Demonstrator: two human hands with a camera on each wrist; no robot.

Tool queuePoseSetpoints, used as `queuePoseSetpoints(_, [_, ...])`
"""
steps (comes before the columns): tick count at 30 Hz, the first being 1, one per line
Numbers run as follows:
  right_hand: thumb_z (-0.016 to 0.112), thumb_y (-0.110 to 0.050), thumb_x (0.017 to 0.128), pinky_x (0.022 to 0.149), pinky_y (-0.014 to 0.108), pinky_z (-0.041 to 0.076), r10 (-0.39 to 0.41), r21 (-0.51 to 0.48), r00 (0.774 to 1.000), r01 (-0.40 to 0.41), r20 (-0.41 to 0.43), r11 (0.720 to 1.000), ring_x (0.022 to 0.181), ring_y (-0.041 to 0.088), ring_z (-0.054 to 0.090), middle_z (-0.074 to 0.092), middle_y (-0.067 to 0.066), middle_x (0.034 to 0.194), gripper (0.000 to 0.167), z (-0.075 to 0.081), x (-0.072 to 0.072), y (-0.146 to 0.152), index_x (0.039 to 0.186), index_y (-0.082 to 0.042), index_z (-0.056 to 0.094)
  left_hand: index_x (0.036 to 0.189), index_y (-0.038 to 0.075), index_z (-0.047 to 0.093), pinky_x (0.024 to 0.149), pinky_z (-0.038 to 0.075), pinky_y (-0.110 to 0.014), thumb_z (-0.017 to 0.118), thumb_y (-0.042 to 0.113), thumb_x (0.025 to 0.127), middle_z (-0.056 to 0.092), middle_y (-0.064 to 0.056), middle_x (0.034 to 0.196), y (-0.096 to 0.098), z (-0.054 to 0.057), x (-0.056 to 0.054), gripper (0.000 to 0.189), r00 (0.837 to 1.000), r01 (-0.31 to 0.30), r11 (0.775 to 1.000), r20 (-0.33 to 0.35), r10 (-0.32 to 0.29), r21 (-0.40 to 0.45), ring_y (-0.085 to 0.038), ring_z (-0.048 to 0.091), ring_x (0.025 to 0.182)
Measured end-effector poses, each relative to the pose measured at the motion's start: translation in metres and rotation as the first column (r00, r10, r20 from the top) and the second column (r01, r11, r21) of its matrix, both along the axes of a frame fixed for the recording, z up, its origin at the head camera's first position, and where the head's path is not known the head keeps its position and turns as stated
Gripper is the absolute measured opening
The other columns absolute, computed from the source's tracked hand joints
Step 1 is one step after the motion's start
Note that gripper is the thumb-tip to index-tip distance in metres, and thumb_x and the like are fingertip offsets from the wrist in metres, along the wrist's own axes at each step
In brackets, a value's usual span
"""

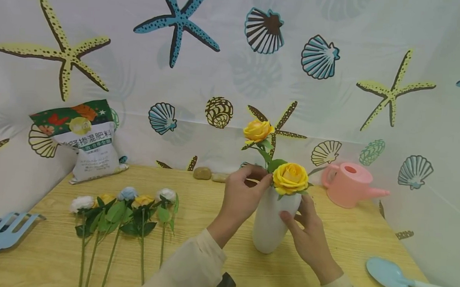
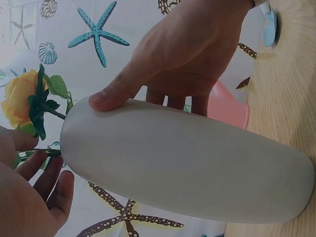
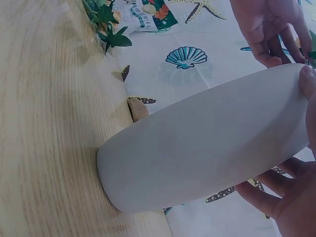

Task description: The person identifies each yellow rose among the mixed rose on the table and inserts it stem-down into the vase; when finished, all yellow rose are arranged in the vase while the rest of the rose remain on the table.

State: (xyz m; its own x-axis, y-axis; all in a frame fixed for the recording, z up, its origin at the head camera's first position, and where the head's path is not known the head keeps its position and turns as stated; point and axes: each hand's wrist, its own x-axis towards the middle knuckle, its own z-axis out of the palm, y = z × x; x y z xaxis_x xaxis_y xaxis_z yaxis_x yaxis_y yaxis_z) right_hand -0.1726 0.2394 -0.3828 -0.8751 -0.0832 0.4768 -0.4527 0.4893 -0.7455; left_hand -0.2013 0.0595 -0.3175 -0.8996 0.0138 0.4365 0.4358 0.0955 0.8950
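Note:
A tall white vase [image 1: 269,226] stands on the wooden table with two yellow roses in its mouth. One rose [image 1: 290,178] sits low at the rim, while the other rose [image 1: 258,131] rises higher behind it. My left hand [image 1: 244,200] is at the vase mouth and pinches a green stem [image 2: 45,152] there, seen in the left wrist view. With thumb and fingers on opposite sides, my right hand [image 1: 311,237] grips the vase near its top; the right wrist view shows these fingers [image 3: 276,185] against its wall.
Several cut roses [image 1: 127,194], white, yellow and blue, lie at left on the table [image 1: 196,210]. A blue fork [image 1: 8,234] is at far left and a blue trowel [image 1: 391,274] at right. Behind stand a fertilizer bag [image 1: 94,152], a pink watering can [image 1: 349,185] and stones [image 1: 202,173].

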Motion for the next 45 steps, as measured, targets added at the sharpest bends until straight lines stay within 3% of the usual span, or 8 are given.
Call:
queuePoseSetpoints(5, [0.063, -0.011, 0.100, 0.094, 0.020, 0.051, -0.007, 0.003, 1.000, 0.007, 0.016, 1.000, 0.131, 0.034, 0.056, 0.050, 0.013, 0.146, 0.059, 0.000, 0.000, 0.000, 0.151, -0.013, 0.034, 0.102, 0.006, 0.074, 0.085, 0.057, -0.034, 0.070, 0.020, 0.095, 0.072, -0.007, 0.101, -0.003, 0.000, 0.000, 0.016, 0.995, 0.076, 0.995, 0.065, -0.072, -0.062, -0.018, 0.065, 0.098])
queuePoseSetpoints(11, [0.062, -0.011, 0.100, 0.094, 0.019, 0.050, 0.001, -0.001, 1.000, -0.001, 0.021, 1.000, 0.132, 0.035, 0.056, 0.050, 0.013, 0.146, 0.056, 0.001, 0.000, 0.000, 0.149, -0.012, 0.035, 0.102, 0.006, 0.074, 0.083, 0.055, -0.033, 0.071, 0.021, 0.094, 0.071, -0.006, 0.103, -0.004, 0.000, 0.000, 0.017, 0.997, 0.055, 0.997, 0.060, -0.052, -0.054, -0.018, 0.063, 0.099])
queuePoseSetpoints(13, [0.062, -0.011, 0.100, 0.094, 0.020, 0.051, -0.002, 0.002, 1.000, 0.002, 0.017, 1.000, 0.130, 0.029, 0.056, 0.051, 0.011, 0.145, 0.055, 0.001, 0.000, 0.000, 0.148, -0.011, 0.036, 0.100, 0.008, 0.074, 0.084, 0.054, -0.033, 0.072, 0.021, 0.093, 0.071, -0.005, 0.101, -0.003, 0.000, 0.000, 0.015, 0.997, 0.044, 0.999, 0.066, -0.042, -0.030, -0.016, 0.063, 0.097])
queuePoseSetpoints(20, [0.062, -0.010, 0.101, 0.095, 0.023, 0.053, -0.002, 0.018, 1.000, 0.002, 0.000, 1.000, 0.122, -0.010, 0.049, 0.053, 0.010, 0.143, 0.055, -0.001, -0.001, 0.000, 0.149, -0.011, 0.036, 0.095, 0.007, 0.074, 0.083, 0.055, -0.034, 0.073, 0.017, 0.093, 0.072, -0.007, 0.098, -0.001, -0.002, -0.002, 0.010, 0.998, 0.042, 0.999, 0.040, -0.042, 0.004, -0.016, 0.064, 0.095])
queuePoseSetpoints(30, [0.062, -0.009, 0.100, 0.094, 0.020, 0.052, 0.001, 0.012, 1.000, -0.001, -0.006, 1.000, 0.122, -0.012, 0.048, 0.052, 0.009, 0.144, 0.055, -0.003, -0.001, 0.000, 0.148, -0.011, 0.036, 0.097, 0.008, 0.073, 0.082, 0.056, -0.035, 0.072, 0.014, 0.092, 0.071, -0.006, 0.100, -0.006, -0.005, 0.001, 0.008, 0.998, 0.047, 0.998, 0.038, -0.046, -0.034, -0.018, 0.064, 0.097])
queuePoseSetpoints(38, [0.061, -0.010, 0.101, 0.094, 0.019, 0.051, 0.000, 0.017, 1.000, 0.000, 0.004, 1.000, 0.122, -0.013, 0.046, 0.049, 0.011, 0.147, 0.057, -0.002, 0.001, -0.001, 0.150, -0.012, 0.034, 0.094, 0.010, 0.071, 0.076, 0.054, -0.031, 0.074, 0.012, 0.092, 0.072, -0.004, 0.096, -0.031, -0.009, 0.013, 0.004, 0.999, 0.030, 0.998, 0.040, -0.028, -0.056, -0.014, 0.063, 0.091])
queuePoseSetpoints(45, [0.062, -0.007, 0.099, 0.093, 0.016, 0.051, 0.002, 0.020, 0.999, -0.001, -0.032, 1.000, 0.121, -0.015, 0.047, 0.049, 0.014, 0.145, 0.060, -0.002, 0.000, -0.002, 0.151, -0.012, 0.034, 0.093, 0.008, 0.070, 0.066, 0.053, -0.028, 0.074, 0.010, 0.091, 0.068, -0.006, 0.085, -0.078, -0.022, 0.026, 0.004, 0.993, -0.048, 0.984, 0.096, 0.065, -0.170, -0.014, 0.062, 0.073])
